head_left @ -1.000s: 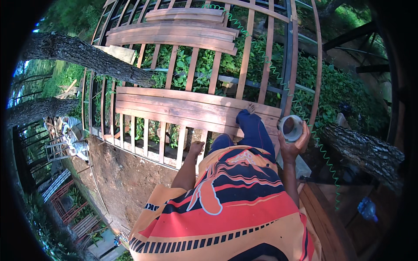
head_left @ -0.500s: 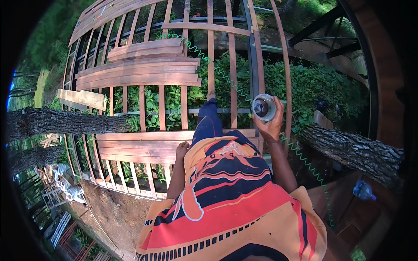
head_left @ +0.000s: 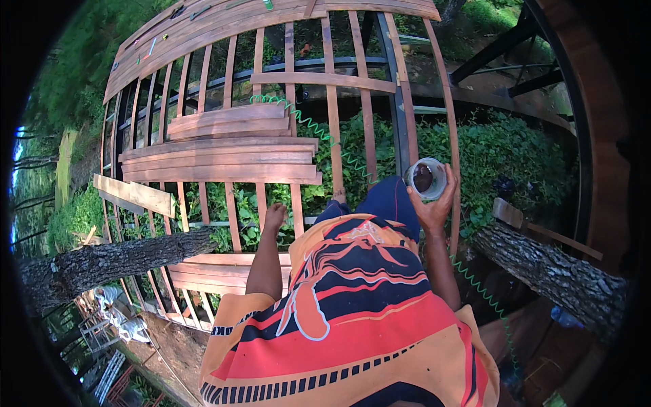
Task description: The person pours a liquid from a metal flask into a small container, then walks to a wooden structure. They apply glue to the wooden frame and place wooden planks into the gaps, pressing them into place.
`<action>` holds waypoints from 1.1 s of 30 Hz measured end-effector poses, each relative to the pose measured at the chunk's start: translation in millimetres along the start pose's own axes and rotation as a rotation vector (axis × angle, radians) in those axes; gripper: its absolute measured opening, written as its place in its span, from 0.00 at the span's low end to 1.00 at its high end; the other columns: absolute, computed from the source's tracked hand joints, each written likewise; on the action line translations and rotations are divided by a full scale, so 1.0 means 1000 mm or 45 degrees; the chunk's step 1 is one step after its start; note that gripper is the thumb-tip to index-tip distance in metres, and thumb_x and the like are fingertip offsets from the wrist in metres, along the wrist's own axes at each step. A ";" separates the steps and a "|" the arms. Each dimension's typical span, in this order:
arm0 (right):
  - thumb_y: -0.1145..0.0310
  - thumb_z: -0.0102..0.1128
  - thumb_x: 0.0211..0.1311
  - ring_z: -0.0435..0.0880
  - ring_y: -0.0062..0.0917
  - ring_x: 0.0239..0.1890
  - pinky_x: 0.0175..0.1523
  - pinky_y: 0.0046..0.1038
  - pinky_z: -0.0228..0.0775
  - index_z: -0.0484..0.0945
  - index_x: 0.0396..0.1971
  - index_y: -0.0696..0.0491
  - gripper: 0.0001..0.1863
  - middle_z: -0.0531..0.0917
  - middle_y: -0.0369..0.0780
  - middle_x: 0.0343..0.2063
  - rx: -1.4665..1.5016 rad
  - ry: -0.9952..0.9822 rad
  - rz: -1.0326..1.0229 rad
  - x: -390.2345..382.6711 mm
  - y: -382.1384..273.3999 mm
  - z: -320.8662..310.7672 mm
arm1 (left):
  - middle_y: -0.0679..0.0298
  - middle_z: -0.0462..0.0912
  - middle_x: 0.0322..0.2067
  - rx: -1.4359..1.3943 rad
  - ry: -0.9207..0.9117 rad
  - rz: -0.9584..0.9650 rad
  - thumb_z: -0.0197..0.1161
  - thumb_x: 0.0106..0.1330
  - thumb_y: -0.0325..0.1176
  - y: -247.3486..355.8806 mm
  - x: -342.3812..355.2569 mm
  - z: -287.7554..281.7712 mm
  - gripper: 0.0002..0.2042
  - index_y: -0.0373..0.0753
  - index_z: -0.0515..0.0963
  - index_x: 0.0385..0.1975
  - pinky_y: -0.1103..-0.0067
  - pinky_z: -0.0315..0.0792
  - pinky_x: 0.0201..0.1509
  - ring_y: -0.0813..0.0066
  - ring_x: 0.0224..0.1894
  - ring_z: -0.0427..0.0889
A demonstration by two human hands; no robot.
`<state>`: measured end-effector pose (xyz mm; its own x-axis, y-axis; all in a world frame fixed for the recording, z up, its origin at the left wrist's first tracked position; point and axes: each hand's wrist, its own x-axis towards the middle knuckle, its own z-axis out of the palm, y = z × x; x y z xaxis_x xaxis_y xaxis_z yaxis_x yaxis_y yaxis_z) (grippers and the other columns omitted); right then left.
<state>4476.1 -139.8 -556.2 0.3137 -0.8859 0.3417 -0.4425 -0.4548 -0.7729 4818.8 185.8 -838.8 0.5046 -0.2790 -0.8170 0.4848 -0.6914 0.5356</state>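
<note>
My right hand (head_left: 434, 207) is raised at my side, shut on a clear plastic cup (head_left: 425, 178) with a dark drink in it. Hanging beside my hip, my left hand (head_left: 274, 218) holds nothing, its fingers loosely curled. I stand in an orange, red and black patterned shirt (head_left: 352, 305) and blue trousers (head_left: 383, 200) on a frame of wooden slats (head_left: 332, 136) high above green plants. One bare foot (head_left: 338, 197) rests on a slat.
Stacked planks (head_left: 224, 159) lie across the slats on the left, and a loose plank (head_left: 132, 195) sits further left. A green coiled hose (head_left: 305, 122) runs over the frame. Tree trunks cross at lower left (head_left: 102, 264) and right (head_left: 549, 264). Between the slats are open gaps.
The view has swung up and over the slat frame, bringing more far slats and planks into sight. My right hand keeps the cup at my side; the left arm still hangs down.
</note>
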 end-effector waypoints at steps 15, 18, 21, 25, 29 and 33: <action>0.64 0.86 0.43 0.74 0.44 0.64 0.68 0.42 0.70 0.61 0.71 0.57 0.55 0.69 0.49 0.61 -0.071 -0.270 -0.052 0.266 0.069 0.104 | 0.68 0.80 0.31 -0.497 0.181 -0.105 0.63 0.73 0.35 0.170 0.093 0.107 0.13 0.39 0.76 0.52 0.82 0.69 0.23 0.80 0.25 0.78; 0.62 0.87 0.41 0.75 0.47 0.62 0.66 0.44 0.72 0.62 0.70 0.56 0.55 0.70 0.51 0.60 -0.069 -0.406 -0.252 0.344 0.074 0.128 | 0.70 0.73 0.21 -0.629 0.156 -0.433 0.57 0.73 0.32 0.153 0.079 0.144 0.06 0.44 0.74 0.31 0.80 0.55 0.13 0.81 0.15 0.66; 0.63 0.88 0.39 0.74 0.48 0.63 0.67 0.46 0.69 0.60 0.71 0.56 0.58 0.72 0.51 0.61 0.034 -0.547 -0.403 0.415 0.075 0.151 | 0.64 0.80 0.28 0.443 0.059 0.051 0.58 0.72 0.35 0.153 0.076 0.170 0.06 0.42 0.79 0.38 0.76 0.65 0.29 0.72 0.27 0.74; 0.64 0.88 0.38 0.75 0.49 0.61 0.65 0.46 0.70 0.60 0.70 0.55 0.58 0.74 0.50 0.60 0.139 -0.641 -0.518 0.503 0.061 0.190 | 0.60 0.83 0.34 0.111 0.138 -0.064 0.58 0.72 0.37 0.200 0.109 0.195 0.09 0.42 0.81 0.43 0.74 0.68 0.40 0.68 0.37 0.77; 0.62 0.89 0.38 0.76 0.48 0.62 0.65 0.47 0.70 0.61 0.70 0.55 0.58 0.76 0.51 0.59 0.238 -0.572 -0.648 0.576 0.043 0.241 | 0.56 0.86 0.39 -0.112 0.259 0.044 0.58 0.71 0.40 0.273 0.158 0.209 0.14 0.42 0.84 0.48 0.71 0.71 0.51 0.63 0.46 0.81; 0.63 0.89 0.39 0.75 0.48 0.63 0.67 0.48 0.67 0.58 0.71 0.56 0.59 0.76 0.51 0.59 0.296 -0.545 -0.582 0.633 0.045 0.298 | 0.53 0.89 0.44 -0.139 0.300 0.130 0.58 0.70 0.43 0.335 0.217 0.197 0.18 0.42 0.86 0.52 0.69 0.73 0.62 0.58 0.55 0.84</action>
<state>4904.6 -693.7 -534.3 0.7534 -0.4729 0.4569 -0.0087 -0.7019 -0.7122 4949.8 -238.1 -879.3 0.7007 -0.1719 -0.6925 0.4908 -0.5882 0.6427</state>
